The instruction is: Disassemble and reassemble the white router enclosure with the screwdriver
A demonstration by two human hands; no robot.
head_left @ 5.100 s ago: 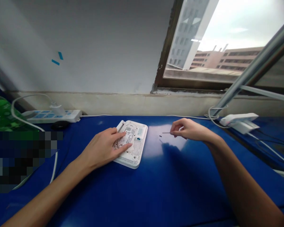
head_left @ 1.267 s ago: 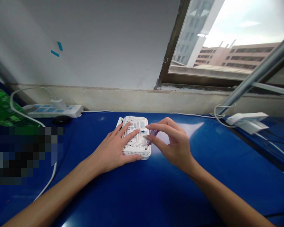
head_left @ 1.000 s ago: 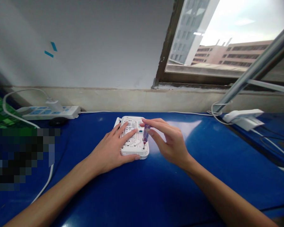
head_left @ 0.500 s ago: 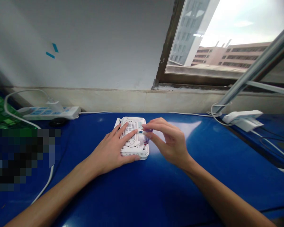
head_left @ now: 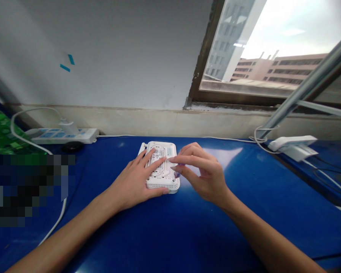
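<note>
A white router [head_left: 167,175] lies underside up on the blue table, with vent holes, a label and a corner screw hole showing. One antenna runs along its left edge. My left hand [head_left: 139,176] lies spread over the router's left half, its thumb along the near edge. Above the right half, my right hand [head_left: 203,168] pinches a small screwdriver [head_left: 177,174] with a see-through purple handle. Fingers cover most of the screwdriver. Its lower end is near the router's near right corner, beside the screw hole; I cannot tell whether it touches.
A white power strip [head_left: 85,135] with a plug and a black object [head_left: 72,146] sit at the back left. A green bag [head_left: 2,131] stands at the left edge. On the right, a white adapter block [head_left: 294,146] lies by a metal pole [head_left: 290,98].
The screwdriver's lower end has shifted from the corner screw hole, which now shows. My right hand's fingers have changed their hold on the handle. My left hand stays on the router.
</note>
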